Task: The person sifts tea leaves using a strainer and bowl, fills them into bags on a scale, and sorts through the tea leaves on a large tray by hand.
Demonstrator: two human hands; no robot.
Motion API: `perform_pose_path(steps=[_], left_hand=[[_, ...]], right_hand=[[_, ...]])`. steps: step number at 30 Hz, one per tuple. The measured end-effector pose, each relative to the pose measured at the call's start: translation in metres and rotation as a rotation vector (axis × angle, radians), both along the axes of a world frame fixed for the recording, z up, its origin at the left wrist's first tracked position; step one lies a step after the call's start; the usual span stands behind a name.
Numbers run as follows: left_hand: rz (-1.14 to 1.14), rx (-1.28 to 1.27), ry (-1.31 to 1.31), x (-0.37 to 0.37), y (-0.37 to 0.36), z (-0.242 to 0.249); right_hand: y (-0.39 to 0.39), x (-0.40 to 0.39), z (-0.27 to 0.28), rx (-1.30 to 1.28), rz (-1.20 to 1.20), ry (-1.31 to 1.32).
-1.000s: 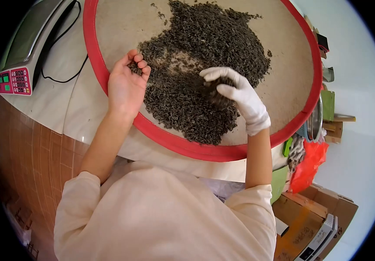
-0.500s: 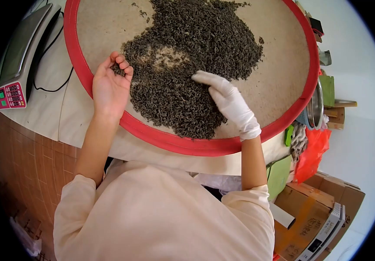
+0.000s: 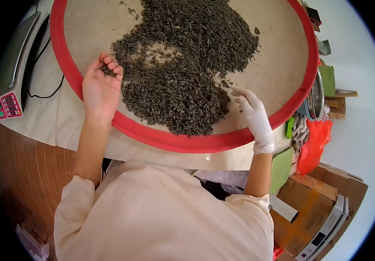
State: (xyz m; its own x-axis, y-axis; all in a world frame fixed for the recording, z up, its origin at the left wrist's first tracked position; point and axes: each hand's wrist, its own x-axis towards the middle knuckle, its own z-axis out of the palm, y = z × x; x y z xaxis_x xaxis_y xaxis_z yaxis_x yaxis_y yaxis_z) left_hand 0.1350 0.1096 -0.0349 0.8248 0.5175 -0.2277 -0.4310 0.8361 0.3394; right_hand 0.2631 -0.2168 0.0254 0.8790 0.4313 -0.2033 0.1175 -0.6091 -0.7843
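— What's in the big round tray point(image 3: 298, 93) with the red rim?

— A heap of dry tea leaves point(image 3: 183, 56), dark and curly, spread over the middle.

— Are they heavy?

— I think they're very light and crumbly (pinch gently, or scoop from under).

— What do the hands do?

— The bare left hand point(image 3: 99, 87) is cupped, fingers curled around a few leaves. The gloved right hand point(image 3: 253, 111) rests by the heap's edge, fingers loose, holding nothing I can see.

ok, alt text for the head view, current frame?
Seen from above, a person's bare left hand cups a few dark dried leaves at the edge of a round red-rimmed tray; the white-gloved right hand rests open beside the pile. A scale sits left.
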Motion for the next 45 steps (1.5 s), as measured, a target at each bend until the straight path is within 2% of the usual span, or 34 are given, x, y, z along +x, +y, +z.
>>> perform_pose_path(steps=[2, 4, 6, 8, 10, 11, 12, 14, 18, 20, 22, 24, 26, 28, 30, 31, 34, 35, 37, 38, 40, 42, 45], left_hand=[[-0.011, 0.01, -0.02, -0.001, 0.001, -0.002], [-0.01, 0.007, -0.016, -0.002, 0.001, -0.001], [-0.009, 0.005, -0.013, -0.002, 0.001, -0.001], [-0.004, 0.013, -0.008, -0.002, 0.001, -0.001], [0.0, 0.017, -0.003, -0.001, 0.002, -0.002], [0.005, 0.021, 0.004, -0.001, 0.001, -0.003], [0.005, 0.021, 0.004, -0.001, 0.001, -0.002], [0.011, 0.017, 0.014, -0.002, 0.001, -0.001], [0.003, 0.012, 0.008, -0.002, 0.002, -0.002], [0.015, 0.014, 0.032, -0.002, 0.001, -0.001], [0.014, 0.017, 0.025, -0.002, 0.001, -0.001], [0.019, 0.017, 0.02, -0.003, 0.001, -0.001], [0.005, -0.005, 0.004, -0.003, 0.0, -0.001], [0.006, 0.001, 0.006, -0.002, 0.0, 0.0], [0.0, 0.008, 0.007, -0.002, 0.001, 0.0], [0.0, 0.005, 0.005, -0.002, 0.001, 0.0], [0.004, 0.007, 0.012, -0.001, -0.001, 0.001], [0.012, 0.014, 0.023, -0.001, -0.001, 0.002], [0.01, 0.006, 0.02, -0.001, -0.001, 0.002], [0.002, -0.006, 0.02, 0.0, -0.001, 0.002], [0.008, 0.001, 0.024, 0.0, -0.002, 0.004], [0.016, 0.012, 0.026, 0.001, -0.002, 0.005], [0.026, 0.022, 0.019, -0.002, -0.001, 0.001]], right_hand=[[-0.005, 0.004, -0.021, -0.209, 0.023, -0.069], [0.008, 0.002, -0.025, -0.258, 0.079, -0.104], [0.02, -0.002, -0.029, -0.104, 0.018, -0.008], [0.03, -0.004, -0.027, -0.094, 0.022, 0.045], [0.042, -0.007, -0.022, 0.011, 0.124, 0.03], [0.045, -0.01, -0.013, 0.01, 0.052, 0.19], [0.053, -0.015, -0.002, 0.011, 0.052, 0.19], [0.065, -0.022, 0.01, 0.195, 0.068, 0.298], [0.078, -0.033, 0.022, 0.378, 0.179, 0.349], [0.077, -0.033, 0.015, 0.389, 0.143, 0.279], [0.068, -0.028, 0.012, 0.217, 0.179, -0.055], [0.059, -0.032, 0.013, 0.194, 0.136, -0.059], [0.045, -0.037, 0.017, -0.032, 0.304, -0.17], [0.038, -0.047, 0.021, -0.003, 0.341, -0.186], [0.033, -0.055, 0.028, -0.162, 0.379, -0.061], [0.03, -0.058, 0.023, -0.125, 0.395, -0.14], [0.03, -0.062, 0.024, -0.166, 0.43, -0.092], [0.034, -0.061, 0.026, -0.166, 0.43, -0.094], [0.047, -0.054, 0.029, -0.26, 0.389, -0.319], [0.056, -0.047, 0.025, -0.258, 0.391, -0.321], [0.085, -0.027, 0.015, 0.0, 0.34, -0.496], [0.117, -0.007, -0.003, -0.004, 0.421, -0.644], [0.153, 0.007, -0.023, -0.156, 0.574, -0.654]])
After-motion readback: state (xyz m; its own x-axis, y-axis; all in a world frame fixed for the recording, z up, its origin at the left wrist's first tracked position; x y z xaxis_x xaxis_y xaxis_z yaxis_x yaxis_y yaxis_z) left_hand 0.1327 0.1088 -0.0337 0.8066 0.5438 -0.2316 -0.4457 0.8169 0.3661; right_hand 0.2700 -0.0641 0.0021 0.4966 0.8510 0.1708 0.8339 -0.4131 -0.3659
